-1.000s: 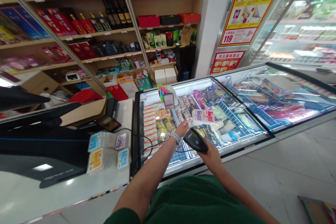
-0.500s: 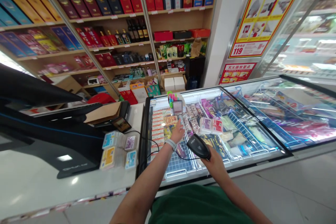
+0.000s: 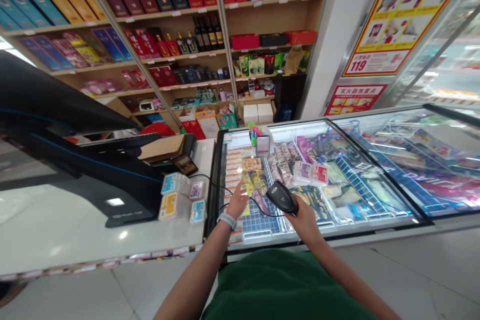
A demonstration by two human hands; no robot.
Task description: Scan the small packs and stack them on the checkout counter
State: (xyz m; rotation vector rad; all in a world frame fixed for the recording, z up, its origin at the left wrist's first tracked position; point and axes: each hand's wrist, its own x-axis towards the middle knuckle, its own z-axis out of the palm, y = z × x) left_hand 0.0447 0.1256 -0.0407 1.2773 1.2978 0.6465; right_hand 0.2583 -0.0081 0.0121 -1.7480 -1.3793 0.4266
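Observation:
My right hand [image 3: 303, 217] is wrapped around a black barcode scanner [image 3: 281, 197], its wide head tilted up and to the left above the glass freezer lid. A thin black cable [image 3: 258, 206] runs from the scanner toward the counter on the left. My left hand [image 3: 238, 202], with a pale watch band at the wrist, hovers over the left part of the freezer. Its fingers are partly stretched out and nothing shows in them. Two small clear plastic boxes lie past the scanner, one with a purple label [image 3: 303, 171] and one with a red label [image 3: 320, 174].
On the left counter [image 3: 142, 240] sit several similar plastic boxes, including a yellow-labelled one [image 3: 168, 206], beside a black monitor stand [image 3: 131, 202] and an open cardboard box [image 3: 162, 150]. A small framed card [image 3: 263, 145] stands on the chest freezer [image 3: 369, 234]. Stocked shelves [image 3: 176, 12] line the back.
My left hand has drawn back toward me and to the left over the freezer. The scanner has shifted slightly left, away from the two boxes. The camera view has turned a little.

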